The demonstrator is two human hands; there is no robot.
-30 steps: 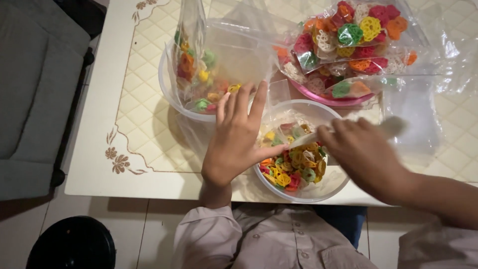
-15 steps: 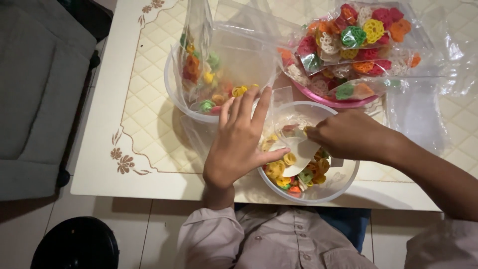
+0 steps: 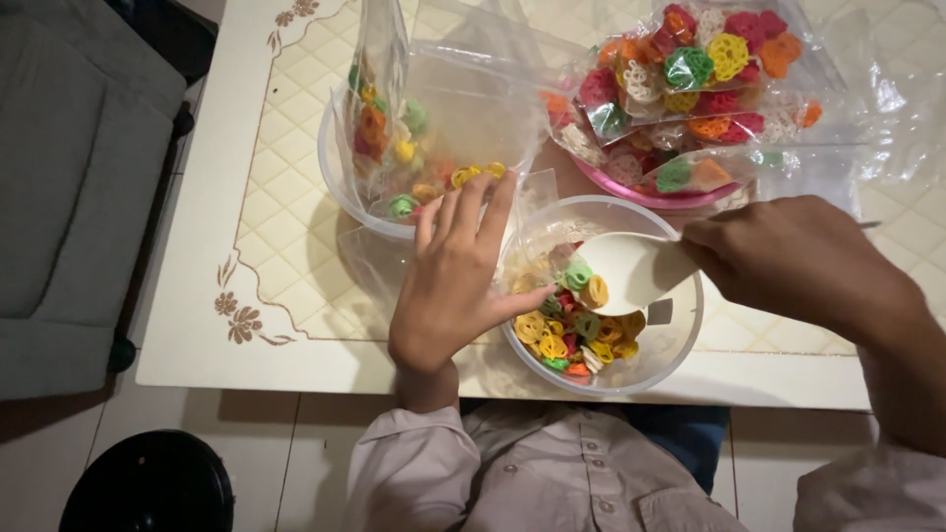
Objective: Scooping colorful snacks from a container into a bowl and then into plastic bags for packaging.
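A clear round bowl [image 3: 670, 360] near the table's front edge holds colourful flower-shaped crackers [image 3: 567, 330]. My left hand [image 3: 448, 286] rests flat against the bowl's left rim, fingers spread, thumb over the rim. My right hand [image 3: 803, 261] grips the handle of a white scoop [image 3: 631, 271], whose flat blade lies inside the bowl above the crackers. Just behind my left hand stands an open clear plastic bag [image 3: 443, 118] with a few crackers in it, set in a second clear bowl [image 3: 335, 187].
A pink plate [image 3: 645, 195] at the back carries filled cracker bags [image 3: 705, 69]. Loose clear plastic [image 3: 887, 89] lies at the right. The white patterned table [image 3: 266, 256] ends near my shirt [image 3: 512, 473]. A grey seat [image 3: 69, 197] and a black round object [image 3: 148, 483] are at the left.
My right hand pulled back to the right, and the scoop rose from among the crackers to lie higher in the bowl. My left hand stayed on the rim.
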